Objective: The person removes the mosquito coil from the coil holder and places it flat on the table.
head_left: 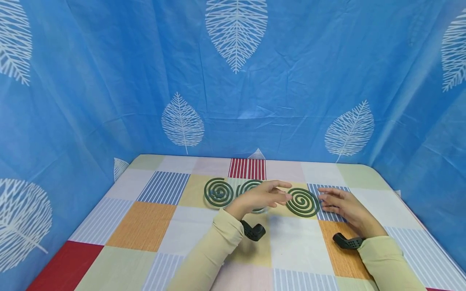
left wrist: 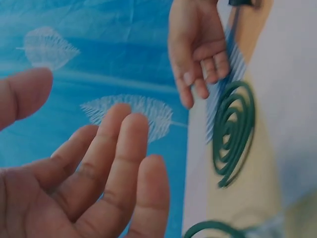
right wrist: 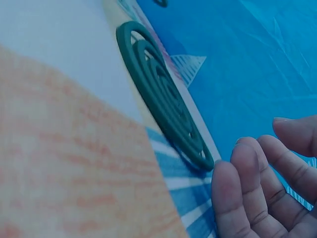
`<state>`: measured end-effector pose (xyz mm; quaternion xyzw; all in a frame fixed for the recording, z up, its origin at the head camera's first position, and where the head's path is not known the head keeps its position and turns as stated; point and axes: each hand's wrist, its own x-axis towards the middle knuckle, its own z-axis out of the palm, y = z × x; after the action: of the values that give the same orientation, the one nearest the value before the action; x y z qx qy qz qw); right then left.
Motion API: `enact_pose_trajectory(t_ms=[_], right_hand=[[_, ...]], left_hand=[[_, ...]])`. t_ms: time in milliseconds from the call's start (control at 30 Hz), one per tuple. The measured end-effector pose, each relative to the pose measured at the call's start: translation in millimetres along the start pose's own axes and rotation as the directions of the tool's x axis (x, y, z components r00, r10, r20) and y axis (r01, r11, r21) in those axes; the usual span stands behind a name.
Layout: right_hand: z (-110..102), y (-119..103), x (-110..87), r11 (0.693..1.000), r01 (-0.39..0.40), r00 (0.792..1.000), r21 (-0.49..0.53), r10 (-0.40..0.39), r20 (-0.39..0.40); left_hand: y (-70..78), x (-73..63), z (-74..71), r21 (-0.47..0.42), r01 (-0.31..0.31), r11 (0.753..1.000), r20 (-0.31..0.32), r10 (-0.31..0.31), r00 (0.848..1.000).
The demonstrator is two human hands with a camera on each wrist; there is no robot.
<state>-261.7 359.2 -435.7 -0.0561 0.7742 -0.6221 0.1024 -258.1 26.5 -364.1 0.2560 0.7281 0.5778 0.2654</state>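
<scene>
Three green mosquito coils lie in a row across the patterned tablecloth. My left hand [head_left: 263, 195] hovers over the middle coil [head_left: 251, 183] and hides part of it; its fingers are loosely extended and hold nothing. To its right lies the right coil [head_left: 301, 201], flat between my two hands. My right hand [head_left: 344, 208] is just beside that coil's right edge, fingers loosely bent and holding nothing. In the right wrist view, its fingertips appear close to the rim of the green coil [right wrist: 158, 94]. The left coil [head_left: 219, 193] sits apart from both hands.
A checked tablecloth [head_left: 214, 234] with coloured and striped squares covers the table. Blue curtains [head_left: 287, 93] with white leaf prints hang behind it and along both sides. Black devices [head_left: 253, 231] are worn at both wrists, below light yellow sleeves.
</scene>
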Motion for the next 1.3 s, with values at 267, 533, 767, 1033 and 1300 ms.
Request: enact_pose_trajectory(t_ms=[267, 533, 767, 1033, 1300], right_hand=[[4, -9, -0.6, 0.998, 0.047, 0.998, -0.051, -0.045, 0.032], [12, -18, -1.2, 0.991, 0.126, 0.991, -0.034, -0.123, 0.058], [21, -27, -3.8, 0.978, 0.200, 0.979, -0.051, -0.197, 0.055], [33, -32, -4.9, 0.951, 0.287, 0.958, -0.119, -0.286, 0.024], [47, -36, -3.9, 0.906, 0.375, 0.926, -0.194, -0.377, 0.030]], left_hand=[[13.1, -13.9, -15.0, 0.152, -0.098, 0.984, 0.020, 0.096, 0.995], [21.1, -25.9, -24.3, 0.185, -0.261, 0.947, 0.022, 0.262, 0.965], [12.8, -29.4, -31.2, 0.187, -0.342, 0.921, -0.036, 0.354, 0.934], [2.4, -39.0, -39.3, 0.237, -0.365, 0.900, -0.104, 0.397, 0.912], [-7.6, -48.0, -49.5, 0.277, -0.358, 0.892, -0.128, 0.403, 0.906]])
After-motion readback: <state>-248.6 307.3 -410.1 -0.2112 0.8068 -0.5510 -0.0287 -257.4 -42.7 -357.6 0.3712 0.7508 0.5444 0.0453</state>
